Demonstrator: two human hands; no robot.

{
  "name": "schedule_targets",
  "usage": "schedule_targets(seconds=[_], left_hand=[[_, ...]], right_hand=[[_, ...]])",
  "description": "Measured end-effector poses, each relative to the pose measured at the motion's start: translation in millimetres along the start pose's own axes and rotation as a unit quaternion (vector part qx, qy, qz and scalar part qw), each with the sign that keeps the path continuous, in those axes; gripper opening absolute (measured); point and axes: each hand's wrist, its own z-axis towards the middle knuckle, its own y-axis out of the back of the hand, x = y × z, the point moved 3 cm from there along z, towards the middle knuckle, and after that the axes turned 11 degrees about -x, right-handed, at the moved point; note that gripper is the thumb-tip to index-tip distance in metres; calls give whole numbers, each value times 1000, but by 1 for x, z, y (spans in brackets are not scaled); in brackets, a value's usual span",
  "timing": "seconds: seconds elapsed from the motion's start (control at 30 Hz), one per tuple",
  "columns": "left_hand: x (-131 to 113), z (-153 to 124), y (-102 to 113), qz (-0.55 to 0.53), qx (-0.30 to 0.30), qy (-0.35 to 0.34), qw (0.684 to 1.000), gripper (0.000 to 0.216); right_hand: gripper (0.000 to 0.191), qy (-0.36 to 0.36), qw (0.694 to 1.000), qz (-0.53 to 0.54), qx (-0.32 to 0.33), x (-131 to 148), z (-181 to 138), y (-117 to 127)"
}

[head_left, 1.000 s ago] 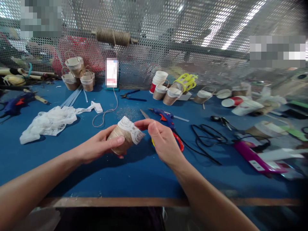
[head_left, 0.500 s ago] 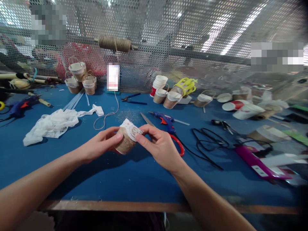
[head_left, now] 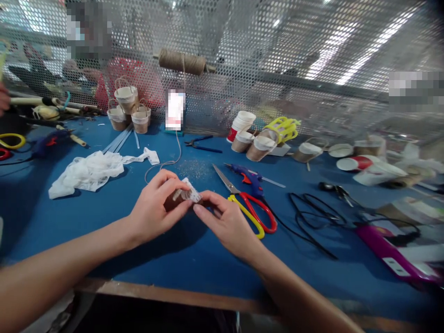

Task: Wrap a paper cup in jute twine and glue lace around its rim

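My left hand [head_left: 156,210] wraps over a small twine-covered cup [head_left: 175,200] with a strip of white lace [head_left: 192,194] round its rim, low over the blue table [head_left: 104,222]. The cup is mostly hidden under those fingers. My right hand [head_left: 225,222] pinches the lace end at the cup's right side. Scissors with red and yellow handles [head_left: 251,210] lie just right of my right hand.
A blue glue gun [head_left: 249,175] and black cable [head_left: 312,217] lie to the right. White lace fabric [head_left: 86,170] is heaped at left. Finished twine cups [head_left: 130,108] and paper cups [head_left: 251,141] stand by the perforated screen, with a twine spool [head_left: 182,61] above. Another person sits behind the screen.
The cup has come lower toward the table. My left hand has closed over its top, hiding most of it. The view has shifted left and down.
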Motion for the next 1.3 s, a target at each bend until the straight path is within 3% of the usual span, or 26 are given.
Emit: schedule_targets(seconds=[0.1, 0.17, 0.3, 0.43, 0.5, 0.6, 0.7, 0.9, 1.1, 1.17, 1.23, 1.3], left_hand=[[1, 4, 4, -32, -11, 45, 998, 3], [6, 6, 4, -67, 2, 138, 988, 7], [22, 3, 0, -181, 0, 384, 905, 14], [30, 0, -6, -259, -7, 484, 836, 16], [30, 1, -6, -270, -12, 498, 824, 17], [25, 4, -3, -254, -10, 457, 852, 25], [21, 5, -4, -229, 52, 433, 871, 30], [25, -9, -13, -283, 174, 507, 795, 47], [22, -17, -21, -385, 182, 554, 716, 50], [21, -16, -21, -395, 171, 556, 711, 50], [21, -14, -20, -399, 169, 559, 707, 51], [22, -12, -19, -401, 175, 563, 701, 53]], right_hand=[[11, -15, 1000, 10, -6, -2, 1, 0], [10, -27, 999, 15, -11, -4, 1, 0], [8, -41, 999, 17, -14, -5, 2, 2], [7, -43, 999, 18, -8, -3, 3, 4], [6, -46, 999, 18, -7, -2, 4, 5], [7, -44, 999, 16, -5, -2, 3, 5], [9, -31, 999, 12, 2, -1, 2, 6], [8, -15, 1000, 7, -2, 1, 2, 10], [10, 27, 1000, -4, 0, 4, 4, 12], [16, 42, 997, -45, -44, 3, 13, 23], [23, 15, 980, -153, -128, -5, 28, 45], [28, -67, 918, -354, -166, -20, 44, 71]])
